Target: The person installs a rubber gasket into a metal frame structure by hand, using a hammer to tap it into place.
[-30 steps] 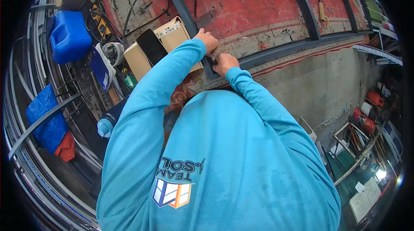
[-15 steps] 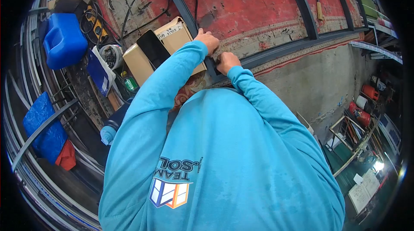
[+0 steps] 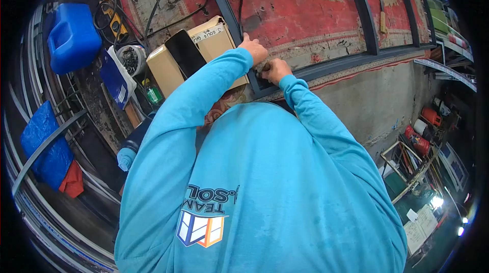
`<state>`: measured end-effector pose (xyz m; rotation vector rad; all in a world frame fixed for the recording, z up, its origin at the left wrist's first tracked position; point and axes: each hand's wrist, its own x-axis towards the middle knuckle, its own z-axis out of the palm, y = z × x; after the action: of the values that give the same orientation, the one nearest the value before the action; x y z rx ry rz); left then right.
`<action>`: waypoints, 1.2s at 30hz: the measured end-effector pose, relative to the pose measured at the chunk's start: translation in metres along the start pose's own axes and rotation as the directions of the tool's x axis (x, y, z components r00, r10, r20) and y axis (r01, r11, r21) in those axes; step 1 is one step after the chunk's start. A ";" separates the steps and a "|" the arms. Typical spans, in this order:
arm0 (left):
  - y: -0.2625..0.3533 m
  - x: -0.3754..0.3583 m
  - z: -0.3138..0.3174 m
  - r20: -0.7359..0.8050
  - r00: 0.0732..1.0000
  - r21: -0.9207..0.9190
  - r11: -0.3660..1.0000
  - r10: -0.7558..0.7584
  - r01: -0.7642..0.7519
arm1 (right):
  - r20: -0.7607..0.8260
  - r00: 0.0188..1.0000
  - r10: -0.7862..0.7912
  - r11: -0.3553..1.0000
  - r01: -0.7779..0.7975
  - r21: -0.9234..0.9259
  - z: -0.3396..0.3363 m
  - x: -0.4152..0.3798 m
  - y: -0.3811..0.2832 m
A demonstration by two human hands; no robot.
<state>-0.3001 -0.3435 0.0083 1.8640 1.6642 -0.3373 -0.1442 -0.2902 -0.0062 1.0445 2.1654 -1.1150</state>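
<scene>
Head view, and here we are at twelve o'clock: both hands are right at the near corner of the dark metal frame (image 3: 333, 66), which stretches away from twelve round to two o'clock over the patterned red carpet (image 3: 305, 21). The left hand (image 3: 253, 50) is on the corner's side bar, one finger pointing forward along it; whether it grips or just presses, I cannot tell. Just beside it the right hand (image 3: 277, 71) has its fingers curled inward at the corner, and whatever they might be pinching is hidden

Swing to eleven o'clock: a lettered cardboard box (image 3: 215, 46) sits right next to the frame's side bar, with a black phone (image 3: 184, 53) lying across the cardboard. Farther out at ten, there's a blue jug (image 3: 76, 38), and between jug and box a white tub (image 3: 131, 60) of small dark pieces. Over at one to two o'clock, a wooden-handled tool (image 3: 382, 22) lies on the carpet, framed between two crossbars
</scene>
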 end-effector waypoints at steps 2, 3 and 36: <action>0.000 0.001 -0.006 0.006 1.000 0.021 1.000 0.016 -0.017 | -0.118 0.980 -0.160 0.982 0.146 -0.124 0.002 0.000 0.002; -0.001 0.001 -0.006 0.011 1.000 0.008 1.000 0.021 -0.021 | -0.124 0.980 -0.157 0.982 0.142 -0.124 0.000 -0.003 0.000; 0.008 0.001 0.001 -0.045 0.999 0.046 0.999 -0.015 0.017 | 0.086 0.972 -0.220 0.949 0.234 -0.212 -0.020 -0.015 0.014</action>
<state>-0.2918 -0.3434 0.0096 1.9062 1.7150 -0.3465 -0.1250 -0.2746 0.0089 0.6677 2.3401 -0.9598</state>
